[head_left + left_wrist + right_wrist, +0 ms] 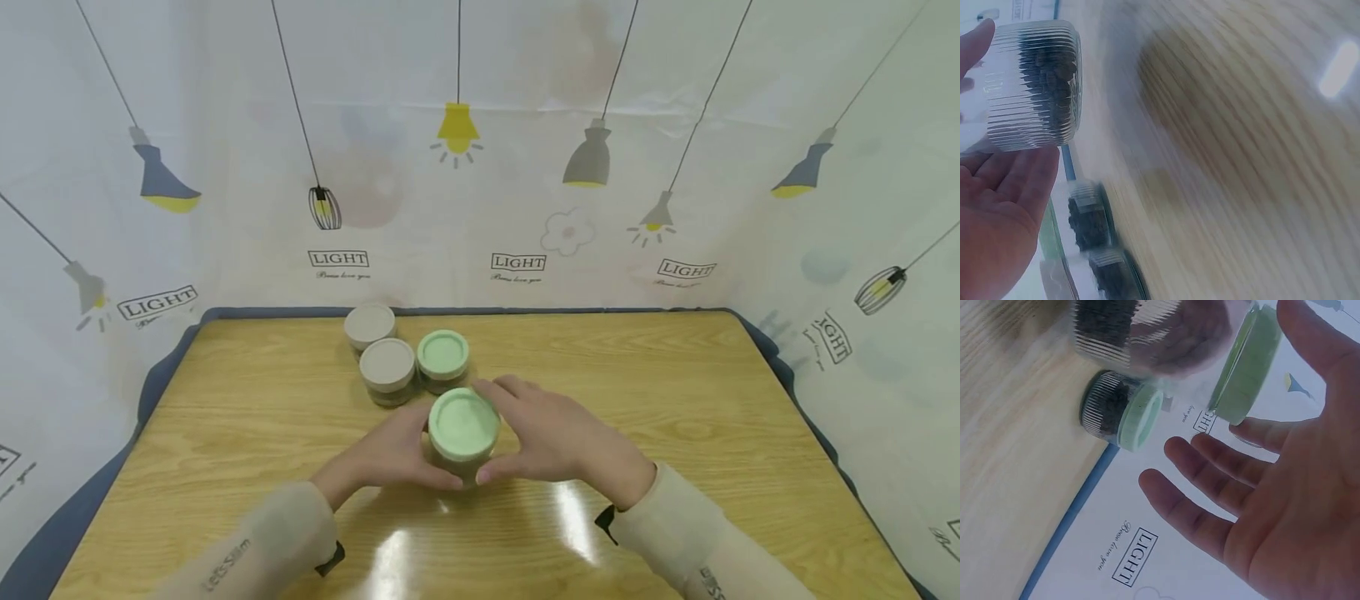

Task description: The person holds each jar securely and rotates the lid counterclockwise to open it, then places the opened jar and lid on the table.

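A ribbed clear jar with a pale green lid (464, 423) and dark bits inside is between the two hands. In the left wrist view the jar (1038, 87) is raised over the table, its base off the wood. My left hand (393, 450) grips it from the left, the thumb round the near side. My right hand (551, 429) holds it from the right with thumb and forefinger at the green lid (1250, 362). The other fingers of that hand are spread, off the jar.
Just behind stand a second green-lidded jar (443, 354) and two grey-lidded jars (387, 364), clustered left of centre. The wooden table (637, 367) meets a white printed cloth (420, 225) at its back and sides.
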### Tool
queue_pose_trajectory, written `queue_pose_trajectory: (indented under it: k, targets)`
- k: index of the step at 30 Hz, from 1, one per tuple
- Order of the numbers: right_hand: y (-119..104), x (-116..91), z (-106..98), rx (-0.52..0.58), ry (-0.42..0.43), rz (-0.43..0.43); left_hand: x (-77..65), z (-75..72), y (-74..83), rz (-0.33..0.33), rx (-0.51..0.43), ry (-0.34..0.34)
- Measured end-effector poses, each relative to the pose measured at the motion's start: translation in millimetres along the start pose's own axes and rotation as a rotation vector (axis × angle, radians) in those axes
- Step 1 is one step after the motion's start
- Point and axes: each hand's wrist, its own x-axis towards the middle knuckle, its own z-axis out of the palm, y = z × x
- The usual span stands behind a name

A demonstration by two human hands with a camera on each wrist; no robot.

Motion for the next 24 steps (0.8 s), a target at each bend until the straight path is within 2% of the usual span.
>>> queue_pose_trajectory:
  k: [5, 14, 24]
  targets:
    - [-3.3, -2.8, -5.4, -0.042, 0.033, -0.004, 8.9, 7.5, 4.5, 0.018, 0.008, -0.001]
    - [-4.6, -7.7, -13.1, -0.125, 0.055, 0.034, 20.9, 21.5, 9.7, 0.003, -0.027, 0.002]
    - [-16.4, -12.0, -11.1, -0.243, 0.031, 0.186, 34.9, 37.3, 16.6, 0.007, -0.032, -0.004]
